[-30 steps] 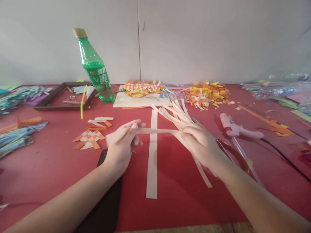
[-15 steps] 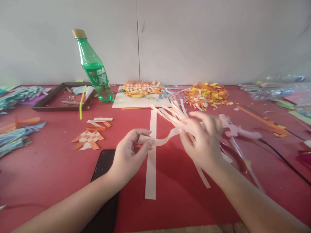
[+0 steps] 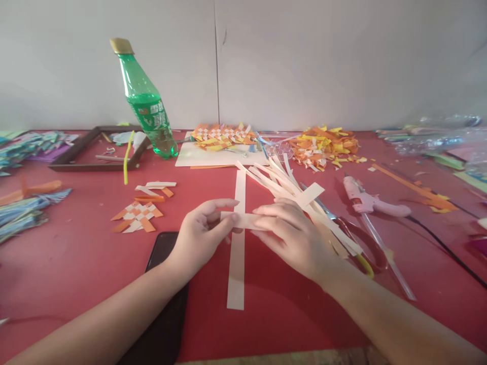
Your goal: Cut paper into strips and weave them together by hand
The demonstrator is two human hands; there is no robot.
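Between thumb and fingers, my left hand (image 3: 207, 230) pinches the end of a cream paper strip (image 3: 246, 221). My right hand (image 3: 292, 230) holds the same strip a little further right, fingers bent over it and thumb hidden. The strip runs sideways above a second, wider-looking paper strip (image 3: 236, 274) that lies lengthwise on the red table. A loose bundle of cream paper strips (image 3: 279, 182) fans out behind and partly beneath my right hand. A light strip end (image 3: 311, 194) sticks out past its knuckles; whether it belongs to the held strip I cannot tell.
To the right lie scissors (image 3: 367, 246) and a pink glue gun (image 3: 367, 197) with its cord. A black phone (image 3: 163, 314) is under my left forearm. Woven orange-and-white paper (image 3: 139, 217), a green bottle (image 3: 148, 111), a dark frame (image 3: 91, 166) and a paper scrap pile (image 3: 323, 144) stand around.
My right hand has come down and left, closer to my left hand. The curved strip between them is now shorter and straighter. The scissors and more of the bundle have come into sight.
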